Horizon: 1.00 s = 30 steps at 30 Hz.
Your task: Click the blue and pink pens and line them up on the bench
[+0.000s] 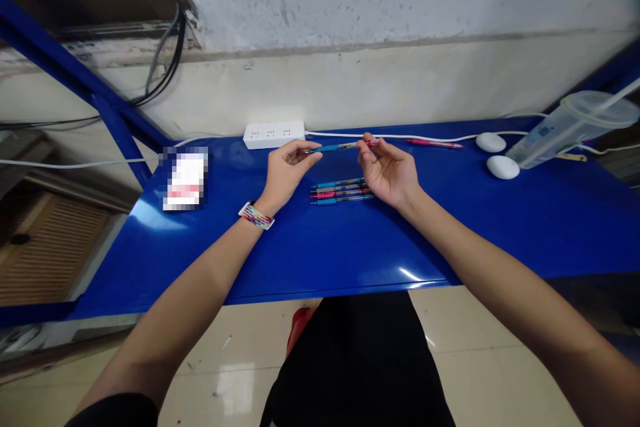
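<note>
My left hand [289,170] pinches the left end of a pen [333,147] with a blue grip and a clear barrel, held level just above the table. My right hand [390,172] has its fingertips closed at the pen's other end, where a pink-red part shows. I cannot tell whether that part belongs to the same pen or to a second one. Below the hands, several pens [337,193] with blue, grey and pink ends lie side by side in a row. My right hand hides part of their right ends. Farther right lies a pink pen [435,143] by itself.
The blue table [300,260] runs along a wall. At its back stands a white power strip [274,135] with a cable. To the right are two white rounded objects [503,167] and a translucent lidded cup [550,130]. A pixelated item [185,177] lies at left.
</note>
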### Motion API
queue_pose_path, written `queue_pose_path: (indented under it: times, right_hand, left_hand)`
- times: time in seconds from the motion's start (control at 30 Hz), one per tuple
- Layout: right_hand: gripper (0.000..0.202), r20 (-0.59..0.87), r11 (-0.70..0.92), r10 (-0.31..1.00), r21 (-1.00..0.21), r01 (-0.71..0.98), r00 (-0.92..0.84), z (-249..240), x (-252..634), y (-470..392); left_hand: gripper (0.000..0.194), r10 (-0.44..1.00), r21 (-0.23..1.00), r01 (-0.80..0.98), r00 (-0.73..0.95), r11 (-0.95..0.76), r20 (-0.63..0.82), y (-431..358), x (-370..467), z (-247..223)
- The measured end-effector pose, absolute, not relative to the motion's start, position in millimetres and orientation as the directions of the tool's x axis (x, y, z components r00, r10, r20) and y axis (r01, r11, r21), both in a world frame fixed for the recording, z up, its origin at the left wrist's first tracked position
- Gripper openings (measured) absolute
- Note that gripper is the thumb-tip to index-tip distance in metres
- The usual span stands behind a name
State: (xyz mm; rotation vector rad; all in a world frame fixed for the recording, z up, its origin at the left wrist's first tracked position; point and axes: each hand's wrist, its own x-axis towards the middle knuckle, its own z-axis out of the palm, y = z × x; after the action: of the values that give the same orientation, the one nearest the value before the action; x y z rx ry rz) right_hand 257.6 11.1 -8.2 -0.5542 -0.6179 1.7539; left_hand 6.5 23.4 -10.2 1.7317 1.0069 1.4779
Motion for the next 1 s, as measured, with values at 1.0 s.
queue_pose_path:
  times: [1.0]
  right_hand:
    - [0.029,-0.079,-0.204,0.976,-0.655,-0.728,-0.203,1.7,249.3,4.8]
  left_hand:
    - [0.013,0.868,0.859,0.128,0.080,-0.496,0.490,24.8,5.0,-10.0]
